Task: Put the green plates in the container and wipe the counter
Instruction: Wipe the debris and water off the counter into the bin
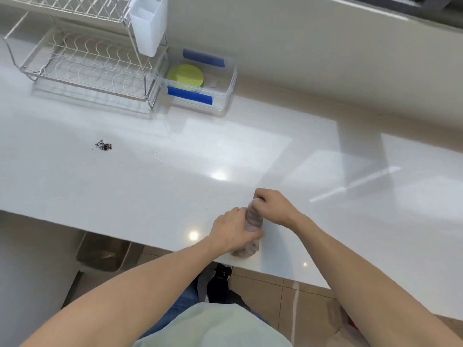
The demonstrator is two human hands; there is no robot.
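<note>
Item: left hand point(229, 230) and right hand point(271, 207), fingers of both curled round a crumpled, soft greyish wiping cloth point(250, 231) at the near edge of the glossy white stone counter point(275, 151), likely bunching it for wiping.

Item: small dark crumb pile point(104, 146), left of the cloth and farther in, unwiped.

Item: round lime-green plates point(185, 76), stacked inside the clear rectangular plastic container point(226, 96) with blue tape strips, far beyond the cloth.

Item: chrome wire dish rack point(85, 63), just left of the container.
</note>
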